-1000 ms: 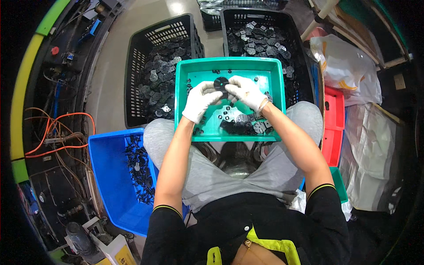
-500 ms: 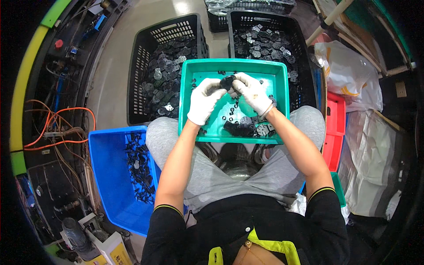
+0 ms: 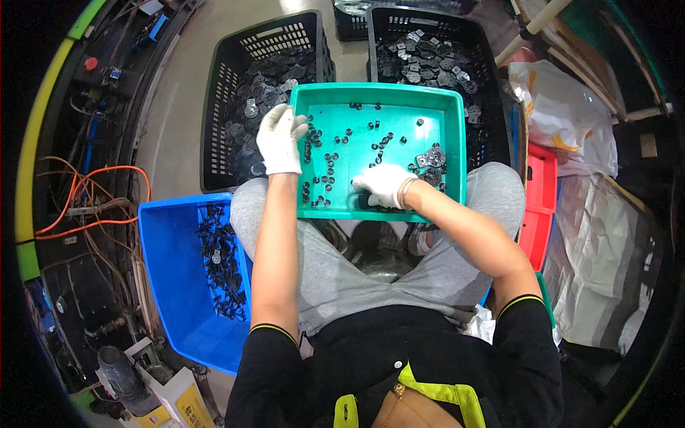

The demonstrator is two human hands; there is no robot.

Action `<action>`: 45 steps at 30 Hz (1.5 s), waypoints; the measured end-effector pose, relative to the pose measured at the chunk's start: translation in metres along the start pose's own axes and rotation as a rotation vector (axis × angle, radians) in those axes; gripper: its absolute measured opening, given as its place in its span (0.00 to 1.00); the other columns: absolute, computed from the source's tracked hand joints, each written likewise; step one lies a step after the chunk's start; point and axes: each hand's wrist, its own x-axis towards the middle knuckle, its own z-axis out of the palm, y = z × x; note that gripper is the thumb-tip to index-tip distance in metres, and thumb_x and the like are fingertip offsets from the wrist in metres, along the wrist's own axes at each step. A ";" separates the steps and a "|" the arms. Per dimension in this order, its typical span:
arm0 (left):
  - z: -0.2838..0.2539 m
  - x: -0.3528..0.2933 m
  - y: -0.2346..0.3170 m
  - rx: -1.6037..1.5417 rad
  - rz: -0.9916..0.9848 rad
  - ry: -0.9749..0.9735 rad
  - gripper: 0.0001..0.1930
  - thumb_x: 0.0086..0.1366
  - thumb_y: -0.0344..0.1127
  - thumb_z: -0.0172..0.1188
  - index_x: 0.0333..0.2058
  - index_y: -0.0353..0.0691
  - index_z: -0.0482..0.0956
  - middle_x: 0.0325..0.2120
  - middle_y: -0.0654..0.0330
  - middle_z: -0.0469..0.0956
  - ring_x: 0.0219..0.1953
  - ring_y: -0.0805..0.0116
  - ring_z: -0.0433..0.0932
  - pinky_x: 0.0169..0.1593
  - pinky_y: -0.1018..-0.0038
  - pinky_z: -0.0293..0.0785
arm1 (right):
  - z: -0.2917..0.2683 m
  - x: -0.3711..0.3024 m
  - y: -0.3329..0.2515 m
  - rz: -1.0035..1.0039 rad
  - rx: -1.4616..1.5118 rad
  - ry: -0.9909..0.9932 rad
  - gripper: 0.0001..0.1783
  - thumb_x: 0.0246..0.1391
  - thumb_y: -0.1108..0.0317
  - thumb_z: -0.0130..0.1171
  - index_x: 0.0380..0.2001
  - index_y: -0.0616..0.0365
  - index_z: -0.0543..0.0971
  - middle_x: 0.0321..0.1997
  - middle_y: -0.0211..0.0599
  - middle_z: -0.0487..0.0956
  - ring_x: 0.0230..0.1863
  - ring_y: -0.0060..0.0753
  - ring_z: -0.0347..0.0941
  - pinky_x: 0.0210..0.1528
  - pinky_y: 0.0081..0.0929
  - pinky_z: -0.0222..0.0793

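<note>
A green tray (image 3: pixel 378 88) rests across my knees, with small black ring-like parts (image 3: pixel 330 162) scattered over its floor. My left hand (image 3: pixel 280 140), in a white glove, is raised over the tray's left rim beside a black crate. Its fingers are loosely bent and slightly apart, with nothing visible in them. Down at the near side of the tray, my gloved right hand (image 3: pixel 385 184) has its fingers curled over dark parts; what they grip is hidden under it. Flat grey-black plates (image 3: pixel 431 158) lie in the tray just beyond that hand.
Two black mesh crates, left (image 3: pixel 211 118) and right (image 3: pixel 492 85), hold many flat dark plates beyond the tray. A blue bin (image 3: pixel 165 285) with thin black parts stands at my left. Red containers (image 3: pixel 536 207) are at my right. An orange cable (image 3: pixel 107 222) lies at far left.
My hands, together over the tray with a dark part between them, have separated. The left moved left to the rim; the right went down to the tray's near side. That dark part no longer shows.
</note>
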 end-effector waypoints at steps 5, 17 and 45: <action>0.005 -0.017 0.001 0.288 -0.178 -0.400 0.15 0.63 0.37 0.53 0.42 0.31 0.72 0.35 0.53 0.75 0.28 0.70 0.76 0.30 0.78 0.74 | -0.024 -0.007 -0.003 0.058 0.106 -0.052 0.15 0.39 0.66 0.60 0.35 0.54 0.77 0.33 0.44 0.78 0.38 0.47 0.74 0.41 0.38 0.70; 0.015 -0.030 0.003 0.188 -0.271 -0.781 0.25 0.58 0.36 0.59 0.51 0.31 0.65 0.39 0.57 0.72 0.34 0.74 0.73 0.34 0.81 0.72 | -0.045 -0.003 0.001 -0.249 0.336 0.987 0.09 0.45 0.74 0.55 0.33 0.57 0.73 0.35 0.40 0.73 0.36 0.42 0.73 0.40 0.31 0.69; 0.025 -0.037 -0.023 0.314 -0.162 -0.613 0.26 0.57 0.34 0.58 0.52 0.30 0.63 0.46 0.47 0.71 0.43 0.64 0.74 0.45 0.73 0.72 | -0.080 -0.019 0.044 0.039 1.483 1.175 0.24 0.56 0.61 0.52 0.52 0.63 0.66 0.41 0.45 0.78 0.30 0.24 0.73 0.30 0.22 0.72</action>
